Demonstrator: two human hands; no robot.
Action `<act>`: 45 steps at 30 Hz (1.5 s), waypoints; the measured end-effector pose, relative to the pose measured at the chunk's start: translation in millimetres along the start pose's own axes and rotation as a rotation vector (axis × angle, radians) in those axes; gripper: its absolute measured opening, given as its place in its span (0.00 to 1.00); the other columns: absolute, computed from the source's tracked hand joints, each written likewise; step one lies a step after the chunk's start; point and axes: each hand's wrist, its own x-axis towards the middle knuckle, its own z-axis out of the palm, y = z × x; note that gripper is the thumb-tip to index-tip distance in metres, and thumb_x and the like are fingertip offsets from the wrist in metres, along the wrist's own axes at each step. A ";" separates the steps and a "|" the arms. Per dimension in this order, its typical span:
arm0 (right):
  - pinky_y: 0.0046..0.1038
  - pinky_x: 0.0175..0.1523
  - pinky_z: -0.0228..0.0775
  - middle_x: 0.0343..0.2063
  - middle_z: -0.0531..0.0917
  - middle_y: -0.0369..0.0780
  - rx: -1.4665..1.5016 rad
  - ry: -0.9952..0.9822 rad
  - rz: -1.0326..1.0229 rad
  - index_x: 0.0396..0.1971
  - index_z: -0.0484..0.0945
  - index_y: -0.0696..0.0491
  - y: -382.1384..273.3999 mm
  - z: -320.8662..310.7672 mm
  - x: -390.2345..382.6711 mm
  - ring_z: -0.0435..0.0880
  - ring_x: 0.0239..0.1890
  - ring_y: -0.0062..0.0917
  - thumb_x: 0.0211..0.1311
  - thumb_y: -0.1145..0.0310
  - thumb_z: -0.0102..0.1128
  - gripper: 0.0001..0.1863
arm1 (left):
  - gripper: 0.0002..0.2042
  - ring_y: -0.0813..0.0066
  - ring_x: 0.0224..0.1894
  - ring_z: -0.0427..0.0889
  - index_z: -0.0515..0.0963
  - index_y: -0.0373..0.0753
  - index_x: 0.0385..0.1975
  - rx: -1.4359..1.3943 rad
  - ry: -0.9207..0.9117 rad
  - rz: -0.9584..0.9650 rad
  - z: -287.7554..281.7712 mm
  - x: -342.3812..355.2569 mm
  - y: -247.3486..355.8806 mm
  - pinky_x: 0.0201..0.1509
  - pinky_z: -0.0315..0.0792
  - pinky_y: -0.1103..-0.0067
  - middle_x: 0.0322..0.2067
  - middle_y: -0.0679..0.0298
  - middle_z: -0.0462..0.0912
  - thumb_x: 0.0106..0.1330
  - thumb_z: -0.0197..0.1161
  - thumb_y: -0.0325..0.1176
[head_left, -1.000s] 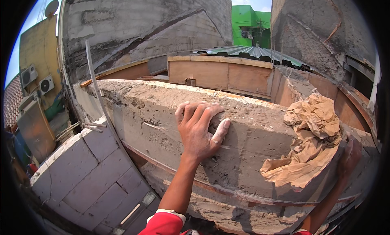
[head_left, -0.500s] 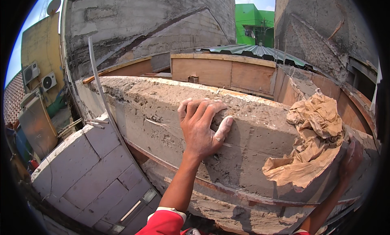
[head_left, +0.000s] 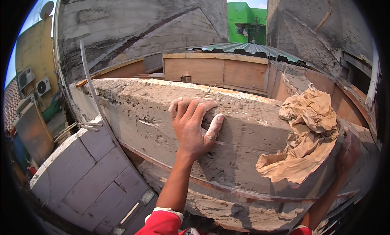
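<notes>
My left hand (head_left: 192,127), dusted white, hooks its bent fingers over the top edge of a long rough concrete beam (head_left: 138,109). Its thumb is apart from the fingers and presses on the same edge. A crumpled brown paper sheet (head_left: 310,117), torn along its lower rim, drapes over the beam to the right and hangs down its near face. Just right of the paper, my right hand (head_left: 347,154) is in shadow, its fingers bent onto the beam's edge. Whether it also touches the paper I cannot tell.
Behind the beam stand plywood boards (head_left: 215,70) and a corrugated metal roof (head_left: 239,49). A thin upright strip (head_left: 90,80) leans at the left beside a block wall (head_left: 95,166). Tall grey walls (head_left: 142,28) rise behind; air-conditioner units (head_left: 42,85) hang at far left.
The whole view has shifted slightly, so everything sits a little further left in the picture. Both hands keep their places on the beam, and the paper lies as before.
</notes>
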 end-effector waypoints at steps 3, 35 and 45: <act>0.42 0.63 0.72 0.46 0.90 0.50 0.003 0.008 -0.015 0.52 0.87 0.60 -2.6 2.6 1.5 0.87 0.52 0.45 0.80 0.61 0.45 0.23 | 0.13 0.65 0.53 0.79 0.85 0.47 0.43 -0.001 0.008 -0.004 0.9 -1.1 -2.0 0.71 0.58 0.63 0.41 0.68 0.86 0.64 0.72 0.45; 0.42 0.65 0.71 0.49 0.89 0.52 0.004 -0.013 -0.018 0.53 0.85 0.63 9.2 5.2 -2.2 0.85 0.55 0.47 0.82 0.60 0.43 0.25 | 0.13 0.64 0.52 0.79 0.85 0.47 0.43 -0.016 0.003 0.012 5.0 -1.5 -4.3 0.71 0.58 0.63 0.42 0.67 0.87 0.64 0.72 0.46; 0.42 0.65 0.70 0.48 0.89 0.50 0.004 0.007 -0.023 0.52 0.87 0.61 5.5 4.3 -2.5 0.85 0.54 0.45 0.81 0.63 0.43 0.23 | 0.13 0.62 0.52 0.78 0.86 0.46 0.44 -0.005 -0.012 0.007 2.0 -1.1 -1.7 0.69 0.60 0.62 0.44 0.65 0.87 0.67 0.67 0.45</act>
